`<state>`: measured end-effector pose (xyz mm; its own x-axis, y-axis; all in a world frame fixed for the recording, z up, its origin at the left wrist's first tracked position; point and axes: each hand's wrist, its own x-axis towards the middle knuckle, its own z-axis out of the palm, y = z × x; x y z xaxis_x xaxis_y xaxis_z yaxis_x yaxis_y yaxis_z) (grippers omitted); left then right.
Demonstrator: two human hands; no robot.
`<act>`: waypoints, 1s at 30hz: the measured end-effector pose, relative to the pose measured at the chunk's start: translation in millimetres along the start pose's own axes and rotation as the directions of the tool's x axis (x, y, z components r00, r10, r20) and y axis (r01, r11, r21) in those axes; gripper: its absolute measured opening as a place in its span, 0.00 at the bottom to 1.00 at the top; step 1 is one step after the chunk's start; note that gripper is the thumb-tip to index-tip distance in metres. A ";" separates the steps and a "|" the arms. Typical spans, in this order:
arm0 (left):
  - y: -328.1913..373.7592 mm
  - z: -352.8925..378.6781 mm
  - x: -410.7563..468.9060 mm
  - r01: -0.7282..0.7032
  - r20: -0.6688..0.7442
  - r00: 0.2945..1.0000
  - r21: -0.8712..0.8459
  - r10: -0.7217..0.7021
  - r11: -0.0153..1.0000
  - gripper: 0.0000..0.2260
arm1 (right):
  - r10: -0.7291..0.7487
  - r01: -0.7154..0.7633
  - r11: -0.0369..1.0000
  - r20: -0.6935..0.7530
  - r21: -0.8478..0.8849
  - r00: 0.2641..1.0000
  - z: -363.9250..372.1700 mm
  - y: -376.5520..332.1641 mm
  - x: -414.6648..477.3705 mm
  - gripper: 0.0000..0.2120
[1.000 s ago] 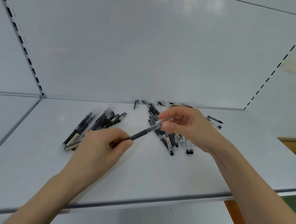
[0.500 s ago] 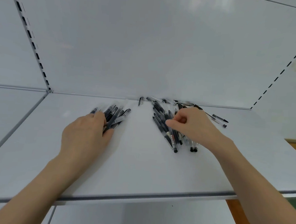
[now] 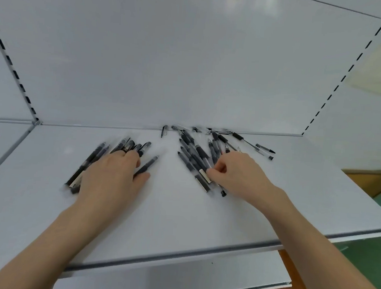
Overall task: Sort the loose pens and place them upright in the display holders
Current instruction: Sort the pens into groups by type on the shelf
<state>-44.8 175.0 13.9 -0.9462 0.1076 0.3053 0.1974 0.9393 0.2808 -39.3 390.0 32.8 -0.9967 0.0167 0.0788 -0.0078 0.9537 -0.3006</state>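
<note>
Two groups of dark pens lie flat on a white shelf (image 3: 175, 213). My left hand (image 3: 113, 175) rests palm down on the left group of pens (image 3: 94, 158), fingers fairly straight. One dark pen (image 3: 149, 163) lies just beside its index finger and thumb. My right hand (image 3: 237, 172) sits at the right pile of pens (image 3: 191, 149) with curled fingers, and its fingertips pinch a pen with a white label (image 3: 203, 175) at the pile's near end. No display holder is in view.
A few stray pens (image 3: 264, 148) and a loose cap (image 3: 164, 130) lie along the back wall (image 3: 190, 65). The shelf's front edge (image 3: 200, 253) runs below my forearms, with a lower shelf (image 3: 153, 281) beneath. Slotted uprights stand at both back corners.
A second ago both hands held one pen between them. My left hand carried it to the left group and now lies flat there. My right hand dropped onto the right pile.
</note>
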 end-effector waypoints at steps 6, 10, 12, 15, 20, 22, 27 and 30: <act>28.9 -0.5 9.2 0.017 0.073 0.997 -0.553 0.028 0.833 0.10 | -0.100 0.102 0.922 -0.022 0.375 0.995 3.7 -10.9 -15.3 0.13; 45.1 -0.9 13.7 0.178 0.194 0.980 -0.789 -0.036 0.588 0.10 | -0.219 0.175 0.849 0.031 0.498 0.975 6.2 -27.1 -14.1 0.11; 37.6 -2.6 15.9 0.226 0.201 0.974 -0.824 -0.104 0.520 0.08 | -0.240 0.163 0.839 0.085 0.519 0.967 1.0 -30.9 -2.3 0.10; 17.9 -8.5 16.5 0.271 0.207 0.959 -0.866 -0.191 0.421 0.07 | -0.224 0.155 0.858 0.084 0.490 0.971 -5.5 -34.5 33.4 0.06; -3.7 -16.8 8.3 0.289 0.196 0.946 -0.869 -0.256 0.401 0.07 | -0.178 0.166 0.957 0.029 0.236 0.984 10.4 -58.6 111.3 0.09; -7.2 -18.2 4.9 0.293 0.197 0.945 -0.866 -0.262 0.406 0.06 | -0.175 0.167 0.980 0.070 0.111 0.982 22.7 -71.0 130.7 0.10; -11.5 -20.5 1.9 0.293 0.201 0.946 -0.865 -0.254 0.408 0.06 | -0.137 0.150 0.984 0.122 -0.097 0.983 37.7 -87.4 145.9 0.17; -10.6 -20.8 1.8 0.282 0.192 0.951 -0.862 -0.244 0.422 0.06 | -0.115 0.106 0.991 0.119 0.081 0.986 30.0 -81.1 142.3 0.12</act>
<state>-43.3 158.5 30.3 -0.9968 -0.0640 0.0471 0.0373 0.1454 0.9887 -183.0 306.0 40.0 -0.9916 -0.1290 -0.0006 -0.1198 0.9226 -0.3666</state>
